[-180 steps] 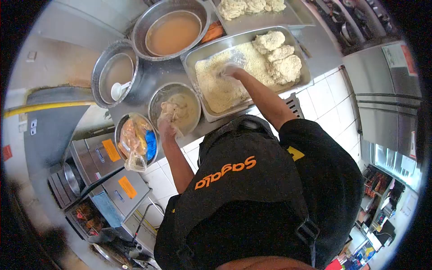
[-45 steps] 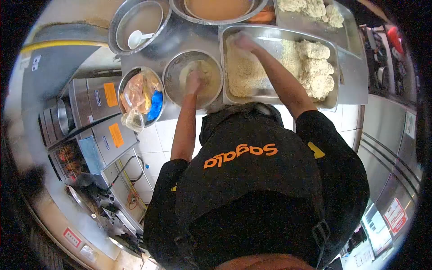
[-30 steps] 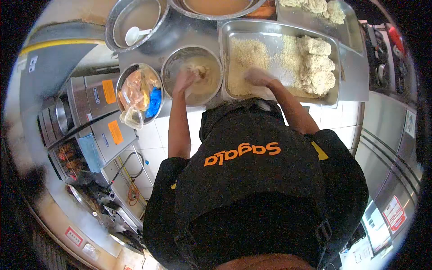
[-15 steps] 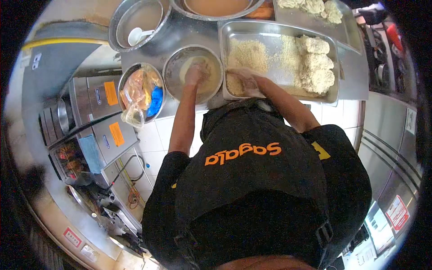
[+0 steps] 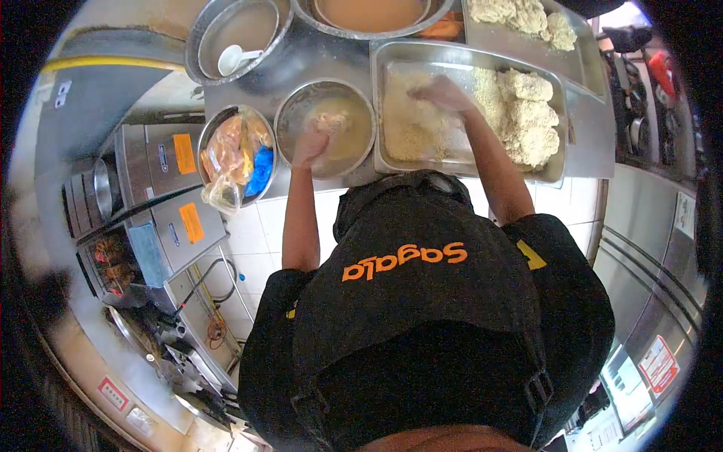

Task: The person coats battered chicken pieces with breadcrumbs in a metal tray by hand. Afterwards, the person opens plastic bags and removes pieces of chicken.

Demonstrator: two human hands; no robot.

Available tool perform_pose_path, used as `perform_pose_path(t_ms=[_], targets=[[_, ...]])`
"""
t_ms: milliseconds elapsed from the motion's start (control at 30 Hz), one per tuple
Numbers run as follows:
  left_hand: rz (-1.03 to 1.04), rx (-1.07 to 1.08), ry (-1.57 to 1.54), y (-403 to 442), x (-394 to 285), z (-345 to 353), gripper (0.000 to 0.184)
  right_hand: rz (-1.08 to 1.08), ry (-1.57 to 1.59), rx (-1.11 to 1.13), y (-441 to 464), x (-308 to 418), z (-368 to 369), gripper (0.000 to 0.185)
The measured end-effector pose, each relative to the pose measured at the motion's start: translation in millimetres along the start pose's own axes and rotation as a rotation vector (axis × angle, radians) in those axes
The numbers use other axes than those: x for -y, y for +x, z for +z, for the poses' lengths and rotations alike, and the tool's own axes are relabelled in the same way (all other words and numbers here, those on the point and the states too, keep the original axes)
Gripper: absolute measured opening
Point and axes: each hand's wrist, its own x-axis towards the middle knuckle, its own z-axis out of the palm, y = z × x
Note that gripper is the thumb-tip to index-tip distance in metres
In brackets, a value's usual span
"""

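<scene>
My left hand (image 5: 309, 148) is in a round metal bowl (image 5: 286, 154) of cloudy, pale batter, its fingers closed at the edge of a pinkish piece of raw meat (image 5: 330, 120). My right hand (image 5: 446, 95) hovers over the left half of a deep steel tray (image 5: 380, 143), fingers stretched to the left and a bit blurred, with no piece in them. Beneath it lie pale breading crumbs (image 5: 418, 139), smeared by motion. Several lumpy breaded pieces (image 5: 533, 120) are stacked along the tray's right side.
Left of the batter bowl stands a bowl with bagged raw meat (image 5: 226, 151) and a blue item (image 5: 260, 170). Behind are a basin holding a white ladle (image 5: 235, 59) and a wide basin of brownish liquid (image 5: 373, 13). More breaded pieces (image 5: 520, 15) fill another tray.
My right hand has moved up and right from the tray's front left corner, across the crumbs. My left hand has drawn back slightly toward me, and the meat piece now shows in the batter.
</scene>
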Motion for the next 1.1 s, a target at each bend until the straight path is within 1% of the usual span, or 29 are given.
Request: perform_pose_path(t_ms=[67, 133, 167, 233, 267, 300, 367, 400, 433, 500, 533, 600, 633, 700, 733, 767, 833, 867, 933, 1000, 1033, 1067, 1100], targets=[[-0.083, -0.003, -0.189, -2.1, 1.4, -4.4, 0.030, -0.087, -0.219, -0.147, 15.8, -13.2, -6.8, 0.056], [0.002, 0.028, -0.458, -11.9, -29.9, -27.2, 0.028, -0.152, -0.415, -0.291, 44.0, -21.8, -1.4, 0.055], [0.033, 0.013, -0.445, -14.8, -34.9, -32.4, 0.027, -0.181, -0.511, -0.365, 53.5, -29.4, 4.3, 0.054], [0.098, -0.021, -0.420, -18.5, -43.9, -42.1, 0.024, -0.119, -0.477, -0.492, 66.9, -30.6, 23.1, 0.052], [0.060, -0.049, -0.404, -22.9, -49.4, -46.9, 0.023, -0.089, -0.458, -0.551, 74.4, -28.4, 31.3, 0.052], [0.020, -0.077, -0.387, -29.3, -57.2, -52.2, 0.022, -0.099, -0.534, -0.609, 69.0, -21.5, 40.1, 0.052], [0.041, -0.146, -0.400, -28.9, -57.0, -56.9, 0.020, -0.122, -0.683, -0.726, 48.0, -1.5, 54.9, 0.052], [0.101, -0.189, -0.433, -26.5, -53.5, -56.8, 0.019, -0.113, -0.577, -0.691, 52.6, -4.3, 59.0, 0.051], [0.154, -0.231, -0.464, -26.2, -49.1, -56.8, 0.018, -0.095, -0.605, -0.716, 53.9, -8.3, 63.5, 0.051], [0.079, -0.147, -0.491, -22.7, -39.2, -64.3, 0.023, -0.073, -0.666, -0.770, 55.5, -9.4, 69.0, 0.050], [0.041, -0.105, -0.504, -24.1, -35.7, -68.6, 0.027, -0.086, -0.709, -0.758, 62.2, -9.6, 65.4, 0.050], [0.031, -0.154, -0.444, -31.7, -20.5, -66.0, 0.026, -0.078, -0.775, -0.756, 63.4, -9.1, 64.2, 0.050], [0.053, -0.179, -0.423, -25.8, -17.6, -64.0, 0.026, -0.069, -0.762, -0.708, 57.9, -4.8, 62.3, 0.050], [0.069, -0.270, -0.531, -16.0, -22.6, -57.7, 0.026, -0.068, -0.754, -0.620, 48.9, 8.3, 54.2, 0.051], [0.059, -0.324, -0.589, -18.1, -27.6, -54.1, 0.027, -0.207, -0.865, -0.852, 49.6, -2.6, 69.1, 0.054], [0.023, -0.279, -0.750, -20.3, -31.1, -51.2, 0.026, -0.188, -0.862, -0.769, 53.2, -14.9, 73.0, 0.056], [-0.055, -0.167, -1.059, -24.3, -44.6, -50.8, 0.024, -0.134, -0.842, -0.597, 22.9, 3.8, 73.9, 0.060], [-0.038, -0.125, -1.117, -27.5, -51.7, -53.1, 0.023, -0.041, -0.864, -0.607, 29.2, -2.8, 81.8, 0.067], [0.003, -0.003, -1.221, -38.5, -64.3, -56.3, 0.020, 0.005, -0.667, -0.557, 36.6, -17.2, 96.2, 0.067], [-0.027, 0.074, -1.143, -14.2, -43.4, -46.6, 0.029, -0.144, -0.815, -0.808, 49.9, -16.4, 82.8, 0.064], [-0.077, 0.096, -1.113, -17.9, -38.1, -42.1, 0.033, -0.121, -0.741, -0.768, 46.8, -17.8, 74.1, 0.064], [-0.060, 0.105, -1.165, -26.8, -29.8, -35.8, 0.032, -0.097, -0.664, -0.705, 37.4, -22.5, 70.5, 0.064], [-0.027, 0.108, -1.208, -27.7, -28.9, -36.1, 0.031, -0.133, -0.531, -0.636, 34.1, -23.8, 65.8, 0.060]])
